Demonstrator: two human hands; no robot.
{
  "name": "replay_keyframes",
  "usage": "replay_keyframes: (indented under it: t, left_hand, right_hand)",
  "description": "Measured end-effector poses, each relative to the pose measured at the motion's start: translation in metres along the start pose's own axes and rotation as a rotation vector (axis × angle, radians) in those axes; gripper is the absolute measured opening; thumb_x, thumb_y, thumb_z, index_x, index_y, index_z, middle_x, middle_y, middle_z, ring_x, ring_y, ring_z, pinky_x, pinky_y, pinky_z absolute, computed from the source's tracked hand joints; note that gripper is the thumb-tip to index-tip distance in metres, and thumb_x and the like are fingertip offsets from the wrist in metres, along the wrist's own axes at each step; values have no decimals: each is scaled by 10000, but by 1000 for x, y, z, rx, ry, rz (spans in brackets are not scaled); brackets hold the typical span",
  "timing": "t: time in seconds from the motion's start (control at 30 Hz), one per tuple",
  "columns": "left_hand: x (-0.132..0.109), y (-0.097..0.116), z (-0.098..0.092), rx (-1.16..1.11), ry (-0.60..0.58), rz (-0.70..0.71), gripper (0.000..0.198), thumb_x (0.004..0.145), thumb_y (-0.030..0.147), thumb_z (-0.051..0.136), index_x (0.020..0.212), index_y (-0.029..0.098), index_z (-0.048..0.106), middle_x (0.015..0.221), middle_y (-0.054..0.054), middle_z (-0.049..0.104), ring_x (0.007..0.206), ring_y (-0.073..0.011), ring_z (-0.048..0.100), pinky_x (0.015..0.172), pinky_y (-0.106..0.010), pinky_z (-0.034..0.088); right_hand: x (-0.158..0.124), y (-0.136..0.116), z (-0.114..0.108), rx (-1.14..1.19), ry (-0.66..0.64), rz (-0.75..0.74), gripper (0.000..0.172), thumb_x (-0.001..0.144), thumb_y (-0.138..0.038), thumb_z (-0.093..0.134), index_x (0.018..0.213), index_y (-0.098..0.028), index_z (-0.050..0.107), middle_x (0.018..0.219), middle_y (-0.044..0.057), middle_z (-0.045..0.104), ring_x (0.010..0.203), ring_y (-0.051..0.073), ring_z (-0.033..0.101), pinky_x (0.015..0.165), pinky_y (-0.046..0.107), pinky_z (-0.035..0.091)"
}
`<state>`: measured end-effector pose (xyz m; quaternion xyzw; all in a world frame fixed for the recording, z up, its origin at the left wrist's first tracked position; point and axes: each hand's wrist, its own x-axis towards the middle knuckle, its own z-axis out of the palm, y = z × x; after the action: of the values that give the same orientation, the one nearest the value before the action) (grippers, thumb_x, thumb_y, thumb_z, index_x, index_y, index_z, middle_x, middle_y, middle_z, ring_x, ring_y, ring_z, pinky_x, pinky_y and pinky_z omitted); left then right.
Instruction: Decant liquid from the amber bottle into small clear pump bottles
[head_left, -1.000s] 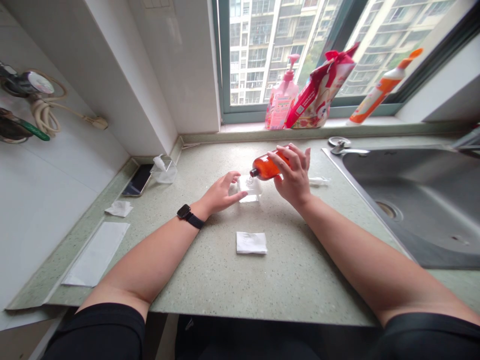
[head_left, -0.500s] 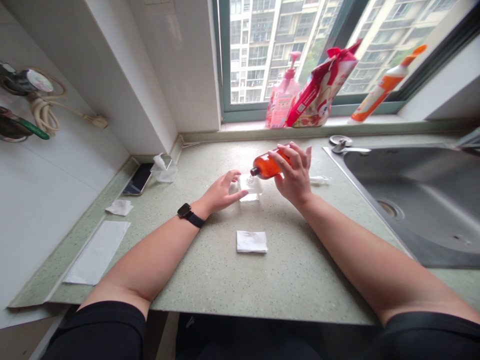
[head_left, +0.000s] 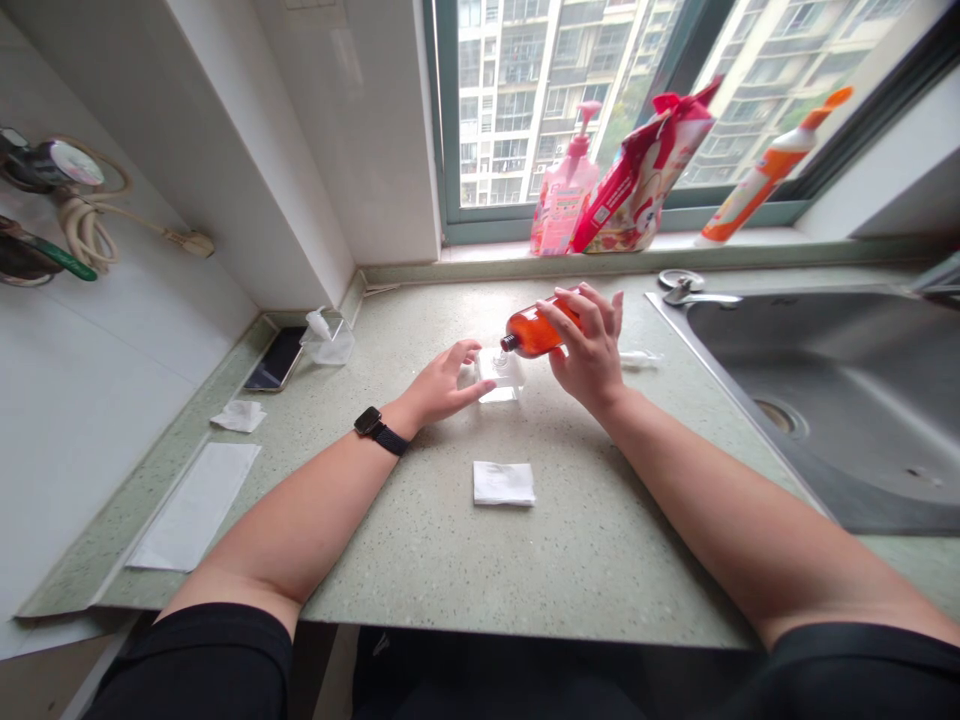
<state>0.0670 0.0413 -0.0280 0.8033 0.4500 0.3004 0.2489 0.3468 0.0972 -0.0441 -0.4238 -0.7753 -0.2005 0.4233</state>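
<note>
My right hand [head_left: 589,350] grips an amber bottle [head_left: 541,328] and tilts it, its uncapped dark neck pointing down to the left. Right under the neck stands a clear square container [head_left: 501,385] on the counter, with its opening facing up. Fingers and thumb of my left hand [head_left: 454,383] are curved around the container's left side, steadying it. Whether liquid is running from the bottle is too small to make out. A folded white tissue [head_left: 503,484] lies nearer to me.
At left are a phone [head_left: 276,358], a clear container with a white pump top [head_left: 328,338], a crumpled tissue [head_left: 238,416] and a flat white sheet [head_left: 196,506]. A clear plastic piece [head_left: 642,360] lies past my right hand. The sink [head_left: 832,390] is at right; bottles and a red bag [head_left: 645,180] line the sill.
</note>
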Motion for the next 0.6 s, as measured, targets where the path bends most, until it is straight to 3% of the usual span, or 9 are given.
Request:
replay_keyframes:
  t: [0.6]
  left_hand:
    - [0,-1,0,1,-4,2,615,980,639,653,1446,278,478,1372,-151,669,1266,-339,675,1076,-574,571]
  right_hand:
    - [0,-1,-1,-25,-1,-14,813,900,-75,598,1595,-473,461,1528,37,586,1542,362,449,1308,763,228]
